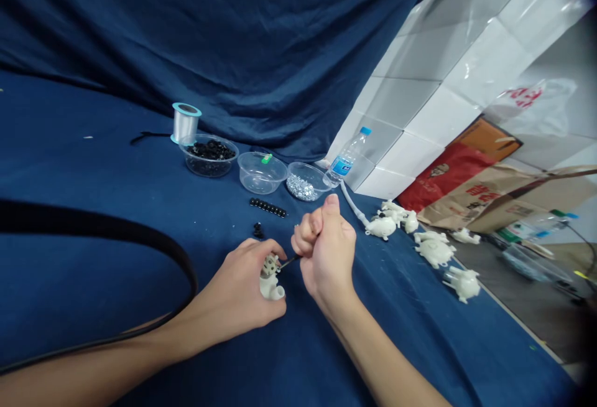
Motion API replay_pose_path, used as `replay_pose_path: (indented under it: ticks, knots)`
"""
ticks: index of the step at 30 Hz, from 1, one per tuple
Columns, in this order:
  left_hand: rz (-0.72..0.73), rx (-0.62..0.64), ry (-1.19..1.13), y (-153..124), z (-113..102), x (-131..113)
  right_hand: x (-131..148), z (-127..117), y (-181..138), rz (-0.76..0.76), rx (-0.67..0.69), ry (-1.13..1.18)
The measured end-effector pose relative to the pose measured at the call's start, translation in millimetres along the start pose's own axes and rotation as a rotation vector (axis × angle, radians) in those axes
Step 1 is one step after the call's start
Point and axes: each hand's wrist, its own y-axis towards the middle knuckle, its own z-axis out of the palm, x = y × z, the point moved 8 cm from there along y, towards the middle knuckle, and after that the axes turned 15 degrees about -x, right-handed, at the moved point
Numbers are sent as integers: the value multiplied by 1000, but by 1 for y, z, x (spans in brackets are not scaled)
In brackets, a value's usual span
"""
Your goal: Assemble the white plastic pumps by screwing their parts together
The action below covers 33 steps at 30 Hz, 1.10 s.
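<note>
My left hand (pixel 242 292) grips a small white plastic figurine (pixel 269 287), its fingers wrapped over the top and partly hiding it. My right hand (pixel 327 251) is shut in a pinch on a thin black piece (pixel 290 262), whose tip reaches the dotted top of the figurine. A short row of black beads (pixel 268 208) lies just beyond my hands, and a small black bead cluster (pixel 258 230) sits nearer. Several similar white figurines (pixel 433 251) lie to the right, and one (pixel 380 227) is joined to a white tube (pixel 352 203).
Blue cloth (pixel 140 170) covers the table. At the back stand a clear thread spool (pixel 186 122), a bowl of black beads (pixel 209 155), a clear bowl (pixel 261 172), a bowl of silver pieces (pixel 303 182) and a water bottle (pixel 347 157). A black cord (pixel 93 225) crosses the left.
</note>
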Motion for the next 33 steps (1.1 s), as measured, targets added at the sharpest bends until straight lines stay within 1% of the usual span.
replay_pose_path:
  ticks: [4,6,7,9,13,16,19,21,24,26,27,29,31,33]
  knots:
    - [-6,-17,5,-1,-3,-1,1,1,-3,-101,-112,-15]
    - [-2,-14,5,-1,-3,-2,2,0,-3,-120,-123,-25]
    - [2,-8,3,-2,-3,-2,2,1,-4,-116,-102,-35]
    - [7,8,-1,-1,-2,-3,3,4,-5,-87,-6,-67]
    - [8,43,-6,0,-3,-2,6,13,-12,-35,281,-149]
    - [-10,63,-8,2,-4,-1,9,12,-17,-50,449,-242]
    - [-37,79,-12,3,-4,2,12,5,-22,-97,578,-429]
    - [-50,84,-12,2,-3,3,18,-2,-22,-162,631,-585]
    - [-54,87,-13,2,-3,3,32,-10,-16,-260,667,-785]
    - [-53,87,-17,3,-2,3,40,-11,-10,-305,707,-910]
    - [-53,85,-18,3,-2,3,43,-10,-8,-349,748,-997]
    - [-57,85,-18,4,-1,3,46,-3,-8,-510,873,-1212]
    - [-58,85,-16,3,0,4,45,5,-14,-715,1056,-1423]
    - [-52,74,-10,3,1,7,41,12,-24,-907,1263,-1523]
